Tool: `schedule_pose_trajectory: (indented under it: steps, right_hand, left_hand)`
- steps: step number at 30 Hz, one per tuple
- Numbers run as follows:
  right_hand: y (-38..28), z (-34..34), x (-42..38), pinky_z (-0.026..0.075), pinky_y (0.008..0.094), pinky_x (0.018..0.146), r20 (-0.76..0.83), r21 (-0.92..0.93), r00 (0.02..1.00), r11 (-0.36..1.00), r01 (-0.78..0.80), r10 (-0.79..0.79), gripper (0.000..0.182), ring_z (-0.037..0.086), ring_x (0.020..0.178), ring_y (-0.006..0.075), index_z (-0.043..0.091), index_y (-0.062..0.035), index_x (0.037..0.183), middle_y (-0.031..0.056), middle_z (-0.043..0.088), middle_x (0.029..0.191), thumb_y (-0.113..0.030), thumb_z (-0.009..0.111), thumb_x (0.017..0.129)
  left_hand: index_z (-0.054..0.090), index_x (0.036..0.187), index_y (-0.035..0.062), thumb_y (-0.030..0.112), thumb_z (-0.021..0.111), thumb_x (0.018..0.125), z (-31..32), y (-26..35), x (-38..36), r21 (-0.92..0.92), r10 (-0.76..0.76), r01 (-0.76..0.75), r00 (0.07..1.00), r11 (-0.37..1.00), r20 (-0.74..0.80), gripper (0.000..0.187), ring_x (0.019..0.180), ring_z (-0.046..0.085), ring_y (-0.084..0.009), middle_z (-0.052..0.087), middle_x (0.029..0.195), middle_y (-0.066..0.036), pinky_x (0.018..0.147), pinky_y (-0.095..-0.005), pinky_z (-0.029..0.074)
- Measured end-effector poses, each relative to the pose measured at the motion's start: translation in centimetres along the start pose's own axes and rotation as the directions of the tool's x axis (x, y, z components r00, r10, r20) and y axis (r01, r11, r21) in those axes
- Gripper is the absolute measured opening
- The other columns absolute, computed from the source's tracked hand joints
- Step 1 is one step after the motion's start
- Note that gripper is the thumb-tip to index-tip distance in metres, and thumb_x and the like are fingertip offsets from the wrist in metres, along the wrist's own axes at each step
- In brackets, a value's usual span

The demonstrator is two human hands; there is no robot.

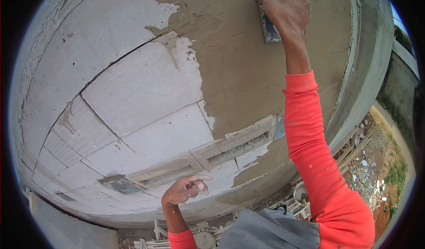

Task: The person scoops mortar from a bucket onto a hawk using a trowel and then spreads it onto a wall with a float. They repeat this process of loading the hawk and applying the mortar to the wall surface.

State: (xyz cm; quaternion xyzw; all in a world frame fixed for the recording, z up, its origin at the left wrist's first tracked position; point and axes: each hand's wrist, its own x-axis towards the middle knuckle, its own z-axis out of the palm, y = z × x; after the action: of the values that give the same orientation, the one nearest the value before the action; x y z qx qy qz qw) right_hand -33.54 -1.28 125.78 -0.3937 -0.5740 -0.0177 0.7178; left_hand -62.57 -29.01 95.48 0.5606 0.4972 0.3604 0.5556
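High on the wall, my right hand (287,10) is closed around a plastering trowel (270,29), whose flat blade lies against the wet grey-brown mortar (239,67). The mortar coats the right part of the wall and ends in a ragged edge against bare pale blocks (146,87). Lower down, my left hand (186,190) hangs in front of the wall with nothing in it. Its index finger points right, its thumb is apart and the other fingers are partly bent. Whitish smears mark its fingers.
Recessed vent blocks (241,148) run along the lower wall, with smooth grey patches (121,185) beside them. A concrete column edge (365,63) bounds the right side. Below lie timber pieces (354,147), a round container (300,191), and rubble (367,173) with some grass (397,176).
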Motion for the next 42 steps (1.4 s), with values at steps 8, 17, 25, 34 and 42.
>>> schedule_pose_trajectory:
  steps: [8, 17, 25, 34, 42]
  right_hand:
    - [-1.1, 2.9, -7.6, 0.055, 0.0491, 0.075, 0.173, -0.058, 0.978, 0.99, 0.131, -0.12, 0.04, 0.069, 0.073, 0.0436, 0.071, 0.0021, 0.086, 0.0251, 0.07, 0.076, -0.038, 0.068, 0.089]
    - [8.2, -1.0, -6.5, 0.05, 0.0401, 0.05, 0.096, -0.1, 0.863, 0.857, 0.505, -0.497, 0.032, 0.063, 0.05, 0.0326, 0.067, -0.0004, 0.083, 0.0155, 0.064, 0.059, -0.031, 0.077, 0.085]
    - [-1.6, 2.3, -6.8, 0.05, 0.0422, 0.047, 0.166, -0.047, 0.832, 0.838, 0.543, -0.529, 0.029, 0.063, 0.049, 0.0317, 0.063, -0.0021, 0.078, 0.0137, 0.063, 0.058, -0.027, 0.073, 0.088]
    - [3.3, -1.5, 12.6, 0.053, 0.04, 0.063, -0.024, -0.167, 0.954, 0.942, 0.29, -0.298, 0.04, 0.067, 0.068, 0.0257, 0.072, 0.0035, 0.093, 0.0155, 0.068, 0.074, -0.036, 0.065, 0.095]
    - [12.8, -4.7, -3.2, 0.051, 0.0426, 0.051, 0.034, -0.186, 0.929, 0.911, 0.369, -0.369, 0.035, 0.064, 0.049, 0.0323, 0.067, -0.0009, 0.078, 0.0159, 0.062, 0.056, -0.034, 0.076, 0.086]
  left_hand:
    - [0.062, 0.141, 0.0044, 0.016, 0.061, 0.103, 0.1, 3.8, 1.3, 0.139, -0.019, 0.025, 0.999, 0.99, -0.043, 0.039, 0.064, 0.044, -0.0058, 0.071, 0.091, -0.003, 0.058, -0.0244, 0.039]
    - [0.069, 0.13, 0.003, 0.021, 0.066, 0.102, -3.3, -7.4, -9.9, -0.065, -0.24, 0.236, 0.868, 0.97, -0.434, 0.034, 0.062, 0.045, -0.0082, 0.073, 0.087, -0.008, 0.058, -0.0234, 0.038]
    - [0.062, 0.141, 0.0038, 0.024, 0.066, 0.103, -1.7, 7.7, 2.8, 0.236, 0.045, -0.027, 0.996, 0.971, -0.075, 0.044, 0.072, 0.049, -0.0045, 0.073, 0.094, -0.001, 0.063, -0.0228, 0.041]
    - [0.059, 0.144, 0.0023, 0.018, 0.065, 0.102, 2.2, 13.4, 7.6, 0.28, 0.109, -0.14, 0.986, 0.95, 0.124, 0.046, 0.079, 0.057, -0.0083, 0.073, 0.099, -0.005, 0.071, -0.0262, 0.049]
    - [0.059, 0.142, 0.0012, 0.019, 0.066, 0.102, -1.3, 3.3, 0.2, 0.211, -0.13, 0.168, 0.975, 0.963, -0.181, 0.045, 0.079, 0.061, -0.0127, 0.074, 0.099, -0.007, 0.077, -0.0294, 0.052]
